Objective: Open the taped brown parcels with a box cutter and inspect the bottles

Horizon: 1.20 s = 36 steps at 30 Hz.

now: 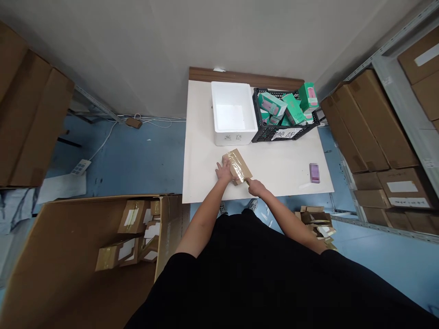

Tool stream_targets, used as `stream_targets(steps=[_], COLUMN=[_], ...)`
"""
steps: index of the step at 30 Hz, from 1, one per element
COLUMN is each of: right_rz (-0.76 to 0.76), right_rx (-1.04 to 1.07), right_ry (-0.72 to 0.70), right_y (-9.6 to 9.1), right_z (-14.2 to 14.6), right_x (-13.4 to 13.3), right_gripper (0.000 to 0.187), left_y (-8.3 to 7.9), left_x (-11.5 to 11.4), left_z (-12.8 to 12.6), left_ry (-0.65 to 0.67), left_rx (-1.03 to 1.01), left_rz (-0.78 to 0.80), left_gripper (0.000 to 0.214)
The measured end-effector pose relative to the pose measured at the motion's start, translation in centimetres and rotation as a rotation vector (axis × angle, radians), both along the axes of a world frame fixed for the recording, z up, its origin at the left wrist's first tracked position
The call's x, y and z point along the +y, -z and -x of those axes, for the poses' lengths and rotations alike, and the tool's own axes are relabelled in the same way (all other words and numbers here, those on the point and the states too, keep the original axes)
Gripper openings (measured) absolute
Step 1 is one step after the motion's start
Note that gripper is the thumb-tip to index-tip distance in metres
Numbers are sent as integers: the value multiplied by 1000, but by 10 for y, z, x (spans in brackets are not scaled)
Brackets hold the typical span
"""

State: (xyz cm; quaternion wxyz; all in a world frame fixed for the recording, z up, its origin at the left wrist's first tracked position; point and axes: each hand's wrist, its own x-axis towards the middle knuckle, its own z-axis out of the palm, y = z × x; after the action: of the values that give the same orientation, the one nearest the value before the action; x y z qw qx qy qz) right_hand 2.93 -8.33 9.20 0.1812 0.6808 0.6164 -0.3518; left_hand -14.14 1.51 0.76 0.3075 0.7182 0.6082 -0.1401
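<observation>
A small brown cardboard box [240,163] with shiny clear tape along its top lies at an angle near the table's front edge. My left hand [224,171] rests on its left side with the fingers spread, pressing it against the table. At the box's near right corner, my right hand [256,187] is closed around a slim utility knife [247,182]. Only a short yellowish end of the knife shows, touching the box's edge; the rest is hidden in the fist.
Behind the box stand an open white foam box [235,137] and a black crate [270,134] of green product boxes. A purple pack [314,173] lies at the white table's [202,183] right. A large carton [68,237] with small boxes is at left; shelves of cartons [380,123] stand right.
</observation>
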Motion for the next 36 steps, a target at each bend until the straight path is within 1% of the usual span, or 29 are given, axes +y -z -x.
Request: stream_targets(steps=[3,6,7,8,10,12,13,17,19,21,22,25,27,30,31,33,35,36], right_rz=[3,68,64,23,-118,-235,-265,-290,-285,-296,-311,-349,-353,-374,-385,-387,-373,-366], right_rx=[-18,-3,3,9,35,75,95,131,160,183,191,195,197,258,294,384,486,543], right_ry=[-9,-11,15,66,220,389,466,715,801,839,836,775,713,656,668,741,833,868], right_y=[2,2,3,5,11,23,31,60,70,74,75,73,71,73,76,83,90,93], right_z=[-8,-30,-39,-47,-57,-58,-56,-45,-47,-55,-60,-75,-83,-89,-90,-90,-90,-90], right_x=[-19,-42,-49,-54,-58,-50,-43,-4,14,29,37,61,74,80,78,68,52,43], right_gripper=[75,70,69,68,67,66,68,86,90,93,94,97,97,94,91,84,78,76], left_y=[2,3,3,3,3,2,1,-3,-4,-5,-5,-5,-7,-13,-16,-20,-22,-22], left_x=[0,0,0,0,-2,-7,-11,-29,-41,-52,-57,-67,-64,-45,-36,-16,0,6], left_z=[-1,-2,-2,-3,-5,-10,-14,-37,-48,-57,-61,-70,-73,-73,-71,-67,-64,-63], left_ry=[14,24,27,29,25,2,-14,-68,-85,-98,-103,-106,-88,-14,38,189,330,369], left_rx=[2,9,11,12,3,-8,-9,-1,10,27,38,81,121,163,149,83,15,-2], left_rz=[-5,-1,0,3,-6,-28,-44,-111,-123,-119,-118,-117,-113,-149,-173,-196,-164,-142], left_gripper=[146,146,146,145,143,140,139,137,130,118,113,106,103,95,90,78,69,67])
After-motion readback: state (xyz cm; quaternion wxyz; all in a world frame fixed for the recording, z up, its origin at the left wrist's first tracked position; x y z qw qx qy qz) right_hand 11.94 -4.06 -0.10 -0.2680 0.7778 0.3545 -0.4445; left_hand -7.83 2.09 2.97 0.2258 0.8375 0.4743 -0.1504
